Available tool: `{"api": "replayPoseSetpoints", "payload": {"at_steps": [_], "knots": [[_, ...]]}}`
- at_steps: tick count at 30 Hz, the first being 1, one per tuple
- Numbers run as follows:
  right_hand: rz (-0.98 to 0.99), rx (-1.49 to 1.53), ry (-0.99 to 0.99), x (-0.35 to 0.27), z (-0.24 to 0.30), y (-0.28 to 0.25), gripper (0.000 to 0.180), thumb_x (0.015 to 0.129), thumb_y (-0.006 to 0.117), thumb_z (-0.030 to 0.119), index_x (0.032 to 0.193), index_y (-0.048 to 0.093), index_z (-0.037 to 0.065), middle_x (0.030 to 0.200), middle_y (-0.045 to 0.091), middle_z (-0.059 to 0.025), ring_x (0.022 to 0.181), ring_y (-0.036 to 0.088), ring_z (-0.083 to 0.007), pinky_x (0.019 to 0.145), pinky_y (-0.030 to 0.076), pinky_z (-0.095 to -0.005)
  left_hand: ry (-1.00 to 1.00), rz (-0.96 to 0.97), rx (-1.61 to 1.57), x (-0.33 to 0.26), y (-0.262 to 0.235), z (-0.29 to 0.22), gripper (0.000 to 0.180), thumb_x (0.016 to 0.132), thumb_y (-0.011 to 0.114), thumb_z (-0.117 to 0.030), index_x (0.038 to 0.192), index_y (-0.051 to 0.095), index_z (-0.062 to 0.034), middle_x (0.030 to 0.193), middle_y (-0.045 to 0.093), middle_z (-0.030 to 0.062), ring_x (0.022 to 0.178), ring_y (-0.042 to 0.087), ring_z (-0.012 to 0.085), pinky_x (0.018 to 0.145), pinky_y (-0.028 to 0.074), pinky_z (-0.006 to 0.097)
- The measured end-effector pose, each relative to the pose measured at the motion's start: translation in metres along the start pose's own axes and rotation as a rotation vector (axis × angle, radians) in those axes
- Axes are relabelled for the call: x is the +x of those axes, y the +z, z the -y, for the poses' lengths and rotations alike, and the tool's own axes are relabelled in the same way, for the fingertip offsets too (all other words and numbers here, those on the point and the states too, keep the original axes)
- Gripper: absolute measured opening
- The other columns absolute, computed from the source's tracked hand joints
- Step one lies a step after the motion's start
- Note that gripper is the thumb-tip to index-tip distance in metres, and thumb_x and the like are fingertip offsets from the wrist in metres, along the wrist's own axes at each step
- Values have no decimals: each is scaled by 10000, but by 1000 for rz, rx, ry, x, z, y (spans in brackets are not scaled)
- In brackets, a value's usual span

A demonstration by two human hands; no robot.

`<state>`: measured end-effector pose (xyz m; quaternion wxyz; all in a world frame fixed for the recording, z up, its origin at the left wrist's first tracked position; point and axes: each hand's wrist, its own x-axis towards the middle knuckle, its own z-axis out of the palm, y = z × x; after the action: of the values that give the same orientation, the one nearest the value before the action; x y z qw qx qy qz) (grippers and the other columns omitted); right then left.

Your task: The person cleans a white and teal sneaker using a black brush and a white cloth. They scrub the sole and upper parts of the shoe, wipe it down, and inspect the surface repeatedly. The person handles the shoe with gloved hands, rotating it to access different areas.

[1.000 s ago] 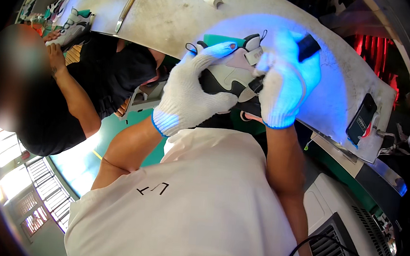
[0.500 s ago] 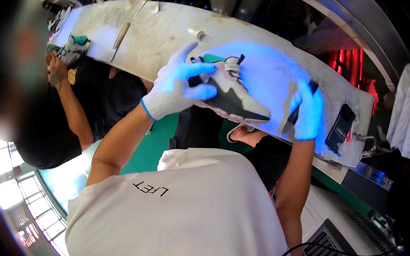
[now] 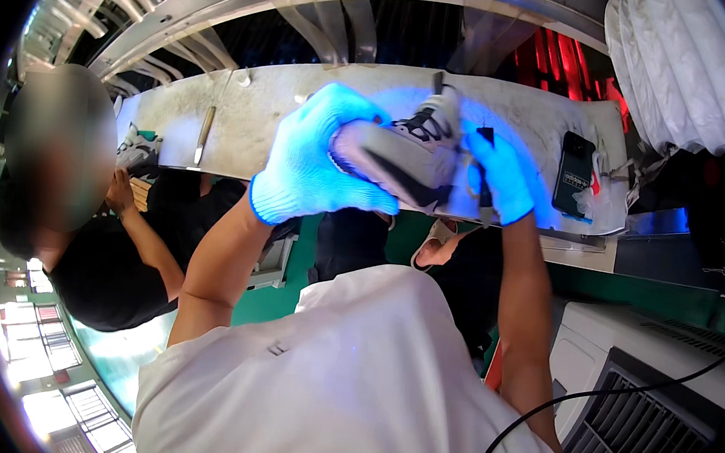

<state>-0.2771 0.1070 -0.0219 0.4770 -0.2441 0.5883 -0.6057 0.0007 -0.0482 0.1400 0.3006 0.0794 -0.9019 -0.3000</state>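
Note:
Both of my hands wear white knit gloves lit blue. My left hand (image 3: 316, 163) is closed around the toe end of a grey, white and black sneaker (image 3: 424, 150), fingers above and thumb below. The shoe is raised and tilted, its toe to the left and its laced opening to the upper right. At its heel side, my right hand (image 3: 505, 180) grips a dark, slim tool (image 3: 485, 164) held upright; its exact kind is unclear. A bright blue light patch (image 3: 531, 167) falls on the pale worktable (image 3: 251, 124) around the shoe.
On the table's right lie a dark phone (image 3: 575, 171) and crumpled clear plastic (image 3: 587, 202). A wooden-handled tool (image 3: 205, 133) rests at left. Beyond it, a co-worker (image 3: 114, 241) handles another sneaker (image 3: 138, 151). A white ribbed duct (image 3: 690, 73) hangs at upper right; a black cable (image 3: 596, 394) crosses lower right.
My left hand has shifted from the shoe's heel end to its toe, and the shoe is now turned and lifted. My right hand, with the dark tool, has come closer to it.

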Motion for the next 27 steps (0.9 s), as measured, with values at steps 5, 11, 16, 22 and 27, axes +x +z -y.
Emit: {"api": "replayPoseSetpoints", "payload": {"at_steps": [5, 11, 16, 22, 27], "knots": [[70, -332, -73, -13, 60, 14, 317, 987, 849, 321, 1099, 802, 28, 750, 680, -8, 566, 586, -93, 518, 458, -275, -198, 182, 283, -82, 14, 74, 711, 690, 1041, -225, 1320, 740, -90, 1287, 756, 173, 1168, 760, 402, 1013, 621, 447], [6, -421, -47, -18, 40, 27, 303, 971, 882, 296, 1022, 744, 31, 729, 675, -41, 575, 600, -125, 542, 487, -303, -345, 356, 349, -85, 32, 47, 988, 731, 1005, -402, 1577, 609, -80, 1481, 670, 263, 1363, 645, 489, 1167, 529, 531], [21, -432, -63, -23, 43, 31, 287, 980, 873, 290, 1027, 749, 35, 716, 680, -39, 574, 601, -122, 541, 486, -301, -278, 354, 292, -79, 36, 49, 1279, 680, 1032, -430, 1743, 385, -133, 1660, 532, 261, 1442, 586, 515, 1213, 500, 548], [11, -418, -27, -23, 44, 31, 283, 985, 868, 294, 1044, 770, 34, 722, 698, -40, 579, 611, -123, 548, 487, -297, -295, 346, 310, -37, 77, 23, 1386, 634, 1044, -385, 1792, 296, -243, 1782, 287, 352, 1418, 606, 559, 1129, 580, 574], [-192, -283, -106, -26, 43, 34, 280, 1005, 850, 288, 1091, 785, 29, 776, 720, -60, 592, 635, -133, 537, 491, -306, -302, 367, 357, -29, 85, 24, 1376, 629, 1038, -437, 1787, 306, -309, 1767, 293, 369, 1383, 630, 570, 1078, 617, 553]]}}
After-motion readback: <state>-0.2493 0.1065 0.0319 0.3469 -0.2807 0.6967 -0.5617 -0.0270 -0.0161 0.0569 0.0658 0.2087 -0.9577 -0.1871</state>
